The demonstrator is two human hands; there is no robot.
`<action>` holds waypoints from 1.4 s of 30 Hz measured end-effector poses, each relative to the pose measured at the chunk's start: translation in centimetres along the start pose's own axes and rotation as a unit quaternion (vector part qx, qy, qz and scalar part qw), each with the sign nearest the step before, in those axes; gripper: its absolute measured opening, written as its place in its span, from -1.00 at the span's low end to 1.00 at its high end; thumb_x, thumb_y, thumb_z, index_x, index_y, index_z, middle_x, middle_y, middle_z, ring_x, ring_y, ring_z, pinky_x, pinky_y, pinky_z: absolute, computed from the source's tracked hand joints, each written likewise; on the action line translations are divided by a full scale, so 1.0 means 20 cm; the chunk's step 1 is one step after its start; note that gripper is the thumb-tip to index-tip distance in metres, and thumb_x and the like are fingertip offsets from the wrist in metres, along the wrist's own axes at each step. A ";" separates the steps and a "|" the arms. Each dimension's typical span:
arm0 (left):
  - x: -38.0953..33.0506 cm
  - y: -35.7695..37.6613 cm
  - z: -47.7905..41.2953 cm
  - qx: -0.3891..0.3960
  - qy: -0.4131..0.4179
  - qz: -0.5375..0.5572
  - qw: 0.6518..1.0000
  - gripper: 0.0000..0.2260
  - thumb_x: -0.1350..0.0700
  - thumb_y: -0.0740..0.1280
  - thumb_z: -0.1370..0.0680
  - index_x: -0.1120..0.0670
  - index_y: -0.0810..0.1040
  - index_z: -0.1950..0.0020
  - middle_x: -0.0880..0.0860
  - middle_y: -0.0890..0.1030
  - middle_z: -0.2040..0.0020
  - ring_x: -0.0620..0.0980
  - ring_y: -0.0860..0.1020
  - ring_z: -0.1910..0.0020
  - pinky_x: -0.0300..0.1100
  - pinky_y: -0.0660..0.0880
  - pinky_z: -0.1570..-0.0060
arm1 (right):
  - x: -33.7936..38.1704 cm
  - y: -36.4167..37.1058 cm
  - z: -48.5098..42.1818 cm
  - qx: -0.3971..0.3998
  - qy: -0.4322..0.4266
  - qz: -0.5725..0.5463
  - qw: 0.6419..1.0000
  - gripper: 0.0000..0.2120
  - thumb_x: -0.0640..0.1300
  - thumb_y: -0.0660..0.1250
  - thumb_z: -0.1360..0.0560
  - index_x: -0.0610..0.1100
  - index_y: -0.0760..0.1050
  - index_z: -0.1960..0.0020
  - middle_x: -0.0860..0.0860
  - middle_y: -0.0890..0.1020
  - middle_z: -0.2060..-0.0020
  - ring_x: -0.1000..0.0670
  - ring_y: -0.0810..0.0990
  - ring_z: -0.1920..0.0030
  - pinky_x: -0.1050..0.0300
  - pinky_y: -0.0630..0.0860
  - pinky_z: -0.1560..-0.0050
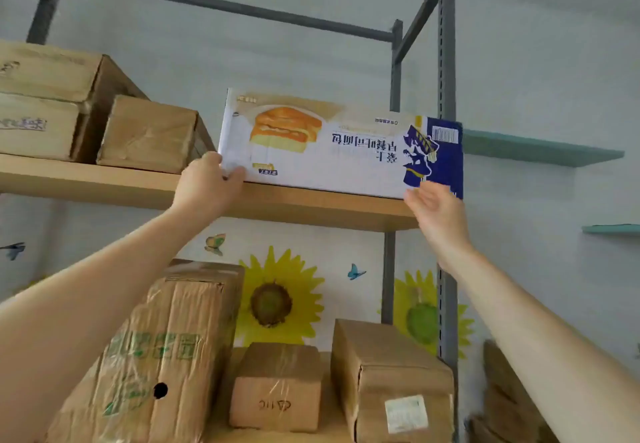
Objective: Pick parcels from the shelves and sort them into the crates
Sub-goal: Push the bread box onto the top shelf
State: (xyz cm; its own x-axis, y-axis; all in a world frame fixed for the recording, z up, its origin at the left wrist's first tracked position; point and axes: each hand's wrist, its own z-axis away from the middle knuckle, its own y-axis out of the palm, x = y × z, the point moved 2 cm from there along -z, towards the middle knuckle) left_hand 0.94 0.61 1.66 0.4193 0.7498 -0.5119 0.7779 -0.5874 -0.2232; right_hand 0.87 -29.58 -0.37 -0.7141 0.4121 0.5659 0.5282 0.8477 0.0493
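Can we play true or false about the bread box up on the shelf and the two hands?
1. The left hand grips a bottom corner of the white bread box. True.
2. The writing on the box is the right way up. False: it is upside down.
3. The right hand is a tight fist. False: its fingers are open, by the box's blue end.
4. Brown parcels sit below the wooden shelf. True.
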 end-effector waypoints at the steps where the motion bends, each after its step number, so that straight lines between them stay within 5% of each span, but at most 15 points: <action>1: -0.01 0.01 -0.01 -0.021 0.010 -0.036 0.999 -0.64 0.00 0.19 -0.56 0.30 0.43 -0.12 0.26 0.52 -0.03 0.24 0.48 0.02 -0.07 0.32 0.18 | -0.01 -0.01 -0.03 -0.017 -0.016 0.007 1.000 -0.60 -0.12 0.30 -0.52 -0.20 0.39 -0.33 -0.07 0.50 -0.27 0.00 0.47 -0.28 0.17 0.40 -0.19; 4: -0.04 0.04 -0.04 -0.085 0.013 -0.151 0.985 -0.54 -0.11 0.21 -0.53 0.30 0.45 -0.12 0.29 0.50 -0.11 0.28 0.45 -0.11 0.05 0.36 -0.03 | -0.07 -0.06 -0.12 -0.078 -0.044 0.031 0.996 -0.66 -0.15 0.29 -0.53 -0.21 0.43 -0.28 -0.09 0.51 -0.24 -0.01 0.47 -0.20 0.14 0.45 -0.10; 9: -0.05 0.06 -0.09 -0.086 -0.015 -0.241 0.967 -0.32 -0.31 0.17 -0.47 0.27 0.46 -0.25 0.28 0.42 -0.27 0.26 0.34 -0.29 0.08 0.27 -0.23 | -0.13 -0.13 -0.19 -0.155 -0.046 0.122 0.979 -0.58 -0.16 0.33 -0.49 -0.22 0.37 -0.31 -0.14 0.43 -0.30 -0.08 0.42 -0.30 0.20 0.34 -0.05; 14: -0.03 0.06 -0.10 -0.083 -0.032 -0.238 0.967 -0.27 -0.37 0.18 -0.43 0.26 0.49 -0.23 0.27 0.37 -0.32 0.25 0.29 -0.32 0.09 0.24 -0.27 | -0.22 -0.14 -0.21 -0.112 0.056 0.054 0.991 -0.57 -0.02 0.34 -0.49 -0.24 0.39 -0.25 -0.15 0.53 -0.21 -0.11 0.51 -0.18 0.15 0.36 0.06; 22: 0.00 0.04 -0.07 -0.110 -0.023 0.043 0.993 -0.45 -0.17 0.31 -0.47 0.14 0.39 -0.33 0.21 0.40 -0.29 0.20 0.35 -0.28 0.02 0.32 -0.22 | -0.17 -0.18 -0.20 -0.128 0.060 -0.105 0.984 -0.56 -0.07 0.31 -0.52 -0.16 0.31 -0.34 -0.02 0.47 -0.15 0.08 0.41 -0.08 0.25 0.38 0.15; 26: -0.02 0.00 -0.05 -0.078 0.012 0.321 0.944 -0.47 -0.07 0.32 -0.51 -0.03 0.26 -0.43 0.01 0.48 -0.22 -0.02 0.50 -0.09 -0.23 0.43 0.02 | -0.05 -0.20 -0.22 -0.149 0.029 -0.218 0.964 -0.54 -0.06 0.31 -0.52 -0.06 0.29 -0.38 0.06 0.47 -0.03 0.09 0.44 -0.04 0.32 0.37 0.18; 28: -0.04 -0.03 -0.06 -0.047 0.013 0.407 0.912 -0.43 -0.01 0.34 -0.51 -0.08 0.18 -0.46 -0.04 0.48 -0.22 -0.08 0.51 -0.07 -0.21 0.45 -0.04 | 0.00 -0.20 -0.24 -0.132 0.008 -0.252 0.959 -0.50 -0.08 0.33 -0.50 -0.04 0.28 -0.39 0.07 0.51 -0.07 0.10 0.47 -0.07 0.36 0.35 0.18; 31: -0.07 -0.08 -0.11 -0.047 0.031 0.429 0.902 -0.42 0.20 0.34 -0.51 -0.04 0.19 -0.47 0.00 0.50 -0.16 -0.05 0.53 -0.05 -0.15 0.49 -0.02 | 0.04 -0.22 -0.28 -0.104 -0.013 -0.274 0.956 -0.46 -0.18 0.36 -0.47 -0.15 0.27 -0.40 0.01 0.57 -0.19 0.10 0.53 -0.14 0.29 0.45 -0.01; 34: -0.09 -0.13 -0.14 -0.118 0.025 0.387 0.914 -0.58 0.29 0.31 -0.50 0.12 0.38 -0.35 0.05 0.54 -0.07 -0.01 0.54 -0.02 -0.19 0.46 0.00 | 0.07 -0.27 -0.32 -0.124 -0.040 -0.283 0.950 -0.63 -0.34 0.31 -0.47 -0.25 0.42 -0.27 -0.08 0.61 -0.11 0.04 0.58 -0.09 0.18 0.48 -0.17; 39: -0.11 -0.13 -0.18 -0.189 -0.015 0.381 0.905 -0.71 0.12 0.36 -0.48 0.16 0.54 -0.18 0.04 0.55 0.14 -0.02 0.51 0.08 -0.19 0.44 0.00 | 0.14 -0.29 -0.34 -0.159 -0.077 -0.271 0.946 -0.75 -0.26 0.29 -0.51 -0.11 0.47 -0.18 0.07 0.54 0.14 0.23 0.50 0.19 0.52 0.43 0.23; 42: -0.16 -0.14 -0.19 -0.191 -0.027 0.384 0.903 -0.65 0.02 0.33 -0.51 0.08 0.45 -0.27 0.06 0.49 0.03 0.01 0.47 0.01 -0.12 0.43 -0.12 | 0.18 -0.27 -0.37 -0.156 -0.056 -0.248 0.954 -0.82 -0.17 0.26 -0.54 0.02 0.45 -0.11 0.06 0.55 0.23 0.16 0.52 0.25 0.41 0.50 0.24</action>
State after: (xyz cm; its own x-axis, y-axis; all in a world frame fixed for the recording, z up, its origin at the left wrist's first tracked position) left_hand -0.75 1.05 7.01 0.8882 0.1444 -0.4362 0.3767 -0.7724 0.5114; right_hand -1.19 -35.20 7.59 -0.9475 0.0339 0.3178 0.2103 0.8147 0.5403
